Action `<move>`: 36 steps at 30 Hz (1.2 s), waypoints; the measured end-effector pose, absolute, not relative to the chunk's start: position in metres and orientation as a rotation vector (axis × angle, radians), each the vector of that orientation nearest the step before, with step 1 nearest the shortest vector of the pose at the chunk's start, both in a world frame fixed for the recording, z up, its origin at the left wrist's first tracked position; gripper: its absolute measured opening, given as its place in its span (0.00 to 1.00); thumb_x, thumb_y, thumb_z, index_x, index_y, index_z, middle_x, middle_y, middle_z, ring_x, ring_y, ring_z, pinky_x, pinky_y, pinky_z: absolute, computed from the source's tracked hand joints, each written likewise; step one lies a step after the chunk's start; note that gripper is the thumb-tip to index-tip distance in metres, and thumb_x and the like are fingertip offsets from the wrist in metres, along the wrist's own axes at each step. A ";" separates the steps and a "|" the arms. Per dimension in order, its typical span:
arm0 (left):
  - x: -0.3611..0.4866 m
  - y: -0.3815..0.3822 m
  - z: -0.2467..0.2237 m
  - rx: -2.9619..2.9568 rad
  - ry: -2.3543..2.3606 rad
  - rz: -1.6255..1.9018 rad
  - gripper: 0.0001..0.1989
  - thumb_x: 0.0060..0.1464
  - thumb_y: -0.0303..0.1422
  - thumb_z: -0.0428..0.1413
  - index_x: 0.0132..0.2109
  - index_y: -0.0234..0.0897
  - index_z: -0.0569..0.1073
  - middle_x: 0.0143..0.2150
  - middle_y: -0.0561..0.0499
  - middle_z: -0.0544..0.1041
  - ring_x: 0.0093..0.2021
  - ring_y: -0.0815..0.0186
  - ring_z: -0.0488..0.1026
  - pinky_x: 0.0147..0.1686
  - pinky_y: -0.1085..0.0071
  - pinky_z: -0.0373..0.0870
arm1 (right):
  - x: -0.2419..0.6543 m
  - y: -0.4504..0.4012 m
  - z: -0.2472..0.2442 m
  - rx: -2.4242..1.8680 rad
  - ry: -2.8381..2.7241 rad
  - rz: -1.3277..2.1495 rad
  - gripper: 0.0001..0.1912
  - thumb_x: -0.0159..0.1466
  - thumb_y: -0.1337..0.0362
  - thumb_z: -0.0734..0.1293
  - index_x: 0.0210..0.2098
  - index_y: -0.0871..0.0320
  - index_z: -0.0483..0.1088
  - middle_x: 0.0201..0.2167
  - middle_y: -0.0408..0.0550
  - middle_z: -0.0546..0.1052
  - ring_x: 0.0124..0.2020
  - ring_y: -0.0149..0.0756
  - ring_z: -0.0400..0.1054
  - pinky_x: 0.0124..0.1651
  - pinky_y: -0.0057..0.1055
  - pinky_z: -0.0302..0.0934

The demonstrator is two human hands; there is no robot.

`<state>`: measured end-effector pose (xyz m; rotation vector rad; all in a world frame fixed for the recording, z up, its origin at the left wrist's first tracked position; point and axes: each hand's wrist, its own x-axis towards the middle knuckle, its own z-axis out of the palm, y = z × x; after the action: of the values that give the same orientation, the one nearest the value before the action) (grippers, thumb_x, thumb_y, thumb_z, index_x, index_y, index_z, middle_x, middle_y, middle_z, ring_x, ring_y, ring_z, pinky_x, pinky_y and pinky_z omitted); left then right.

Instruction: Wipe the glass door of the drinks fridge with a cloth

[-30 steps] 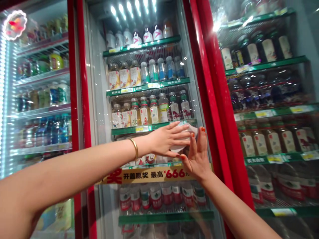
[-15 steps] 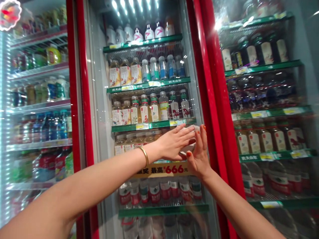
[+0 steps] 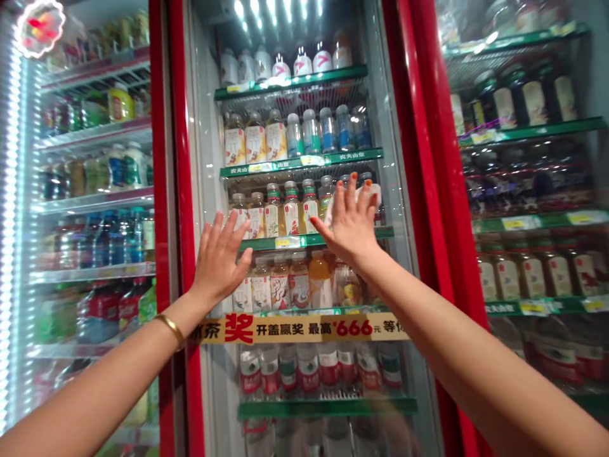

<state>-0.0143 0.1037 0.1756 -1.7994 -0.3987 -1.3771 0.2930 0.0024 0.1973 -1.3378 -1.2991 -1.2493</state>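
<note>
My left hand (image 3: 221, 254), a gold bangle (image 3: 170, 330) on its wrist, is raised with fingers spread at the left side of the middle cooler's glass door (image 3: 333, 397). It holds nothing I can see. Farther right, my right hand (image 3: 353, 219), with orange-red nails, lies flat with fingers apart over a white cloth or tissue (image 3: 375, 193) against the glass. Most of that white piece is hidden by the hand. Behind the door stand rows of bottled drinks (image 3: 291, 209), some covered from sight by my hands.
A yellow printed strip (image 3: 295, 329) crosses the door below my hands. Red door frames (image 3: 431, 190) border the glass. More drink coolers stand to both sides, with bottles on a left shelf (image 3: 90, 273) and a right shelf (image 3: 542, 304). A light strip (image 3: 14, 222) runs down the far left.
My hands were close together at the door's right side, by the white piece. Now the left hand is at the left side, and the right hand is higher with the white piece.
</note>
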 end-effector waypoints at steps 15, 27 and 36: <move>-0.022 0.138 0.167 -1.803 -0.491 -1.398 0.40 0.74 0.46 0.50 0.83 0.60 0.40 0.85 0.54 0.46 0.85 0.50 0.41 0.83 0.39 0.39 | 0.316 -0.032 0.233 -1.370 -1.720 -1.437 0.53 0.73 0.28 0.50 0.83 0.56 0.40 0.85 0.57 0.36 0.85 0.60 0.29 0.82 0.69 0.33; -0.022 0.137 0.167 -1.793 -0.506 -1.377 0.40 0.74 0.46 0.50 0.83 0.60 0.38 0.86 0.55 0.44 0.86 0.51 0.40 0.83 0.41 0.37 | 0.292 -0.023 0.280 -1.440 -1.558 -1.329 0.55 0.74 0.28 0.46 0.84 0.61 0.35 0.84 0.62 0.29 0.84 0.68 0.24 0.80 0.73 0.31; -0.020 0.138 0.166 -1.781 -0.495 -1.399 0.41 0.73 0.45 0.51 0.83 0.60 0.39 0.86 0.56 0.45 0.85 0.52 0.41 0.84 0.42 0.37 | 0.326 -0.028 0.312 -1.497 -1.356 -1.188 0.56 0.72 0.26 0.44 0.84 0.60 0.34 0.84 0.64 0.29 0.84 0.72 0.22 0.78 0.78 0.30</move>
<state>-0.0201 0.1376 0.1655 -1.7812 -0.4951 -1.3992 0.3258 -0.0282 0.3124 -1.4974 -1.3555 -1.1881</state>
